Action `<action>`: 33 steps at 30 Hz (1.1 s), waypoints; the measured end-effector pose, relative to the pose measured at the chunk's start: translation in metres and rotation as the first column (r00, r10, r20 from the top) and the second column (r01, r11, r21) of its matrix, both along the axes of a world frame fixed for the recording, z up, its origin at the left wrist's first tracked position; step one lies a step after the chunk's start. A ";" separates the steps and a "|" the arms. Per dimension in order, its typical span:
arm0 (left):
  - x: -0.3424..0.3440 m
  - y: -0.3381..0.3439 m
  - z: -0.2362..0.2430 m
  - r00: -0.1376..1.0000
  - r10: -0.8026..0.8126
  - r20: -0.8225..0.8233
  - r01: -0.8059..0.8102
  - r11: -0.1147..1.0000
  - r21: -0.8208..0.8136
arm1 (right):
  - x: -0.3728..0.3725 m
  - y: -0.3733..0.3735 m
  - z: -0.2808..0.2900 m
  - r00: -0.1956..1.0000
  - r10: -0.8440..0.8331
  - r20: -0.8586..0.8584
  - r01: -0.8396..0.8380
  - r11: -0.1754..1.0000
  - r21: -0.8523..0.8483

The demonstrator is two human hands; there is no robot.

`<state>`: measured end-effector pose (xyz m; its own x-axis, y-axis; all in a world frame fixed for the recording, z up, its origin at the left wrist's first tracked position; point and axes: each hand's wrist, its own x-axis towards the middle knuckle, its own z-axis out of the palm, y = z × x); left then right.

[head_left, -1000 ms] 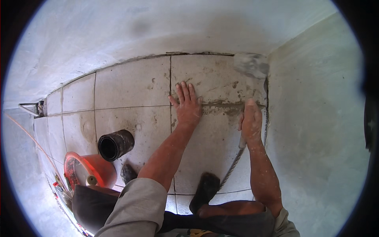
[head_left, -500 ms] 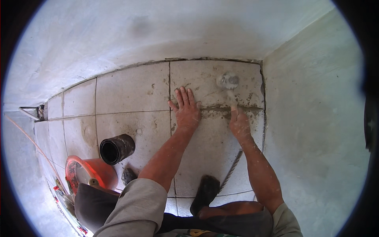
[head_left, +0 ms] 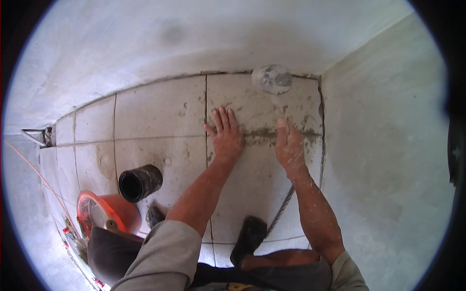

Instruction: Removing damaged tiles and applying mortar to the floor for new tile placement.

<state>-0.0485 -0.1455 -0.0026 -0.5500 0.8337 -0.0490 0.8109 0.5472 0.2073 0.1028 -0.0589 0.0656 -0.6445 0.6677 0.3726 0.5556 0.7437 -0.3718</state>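
My left hand (head_left: 227,141) lies palm down with its fingers spread. It presses across the tile joint, mostly on the large pale floor tile (head_left: 252,99) in the far right corner. In my right hand (head_left: 290,145) is the short handle of a mallet (head_left: 274,80) with a whitish, mortar-smeared head. The fingers wrap round the handle. The mallet head appears over the tile's far edge, lifted off the surface and slightly blurred. Wet grey mortar (head_left: 259,138) shows along the joint between my hands, with specks scattered over the tile.
Plaster walls rise behind the tiles and at the right (head_left: 383,145). To my left lie a dark cylindrical can (head_left: 141,183) on its side and a tilted orange bucket (head_left: 119,211). A twisted rod (head_left: 280,212) lies beside my right foot (head_left: 251,235). A metal angle piece (head_left: 35,137) sits far left.
The mallet head has risen from the tile and shifted toward the back wall and slightly left. My right hand has moved a little left with it. My left hand stays flat in place.
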 end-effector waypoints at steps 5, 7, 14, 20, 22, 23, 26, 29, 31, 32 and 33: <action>0.010 0.005 0.005 1.000 -0.008 0.012 0.009 0.996 -0.094 | 0.012 0.010 -0.039 0.928 -0.013 0.372 -0.082 0.968 0.238; 0.010 -0.004 0.004 1.000 -0.016 -0.008 0.016 0.994 -0.109 | 0.011 0.001 -0.027 0.940 0.043 0.338 -0.118 0.972 0.204; 0.006 0.005 0.000 1.000 -0.008 -0.017 0.007 0.999 -0.044 | 0.013 0.015 -0.034 0.952 -0.025 0.306 0.038 0.999 -0.039; 0.005 0.007 0.005 0.999 -0.028 -0.037 0.028 1.000 0.003 | 0.028 0.009 -0.027 0.970 -0.017 0.244 -0.024 0.986 0.164; 0.009 0.003 0.000 1.000 -0.019 -0.020 0.019 1.000 -0.004 | 0.037 0.017 -0.041 0.939 -0.073 0.336 0.010 0.983 0.185; 0.009 0.006 -0.002 1.000 -0.003 -0.013 0.002 1.000 -0.017 | 0.038 0.024 -0.042 0.944 -0.048 0.328 -0.026 0.976 0.216; 0.003 0.002 0.005 1.000 -0.002 -0.022 0.001 0.998 -0.059 | 0.028 0.011 -0.019 0.984 -0.044 0.173 0.018 0.988 0.153; 0.009 0.007 0.010 0.998 -0.029 -0.048 0.028 1.000 -0.011 | 0.041 0.008 -0.050 0.969 -0.068 0.237 0.042 0.993 0.111; 0.010 0.003 -0.002 1.000 -0.026 -0.017 0.026 1.000 -0.009 | 0.042 0.017 -0.060 0.902 -0.068 0.426 0.000 0.988 0.157; 0.007 0.000 -0.004 1.000 0.004 -0.008 -0.004 0.999 -0.034 | 0.030 0.015 -0.048 0.928 -0.082 0.364 0.011 0.981 0.191; 0.005 0.002 -0.006 1.000 0.001 -0.014 -0.002 1.000 -0.029 | 0.022 0.015 -0.036 0.949 -0.093 0.300 0.025 0.974 0.224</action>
<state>-0.0433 -0.1435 -0.0088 -0.5523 0.8311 -0.0656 0.8128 0.5543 0.1795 0.1246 -0.0442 0.0297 -0.7120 0.6340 0.3018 0.6622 0.7492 -0.0116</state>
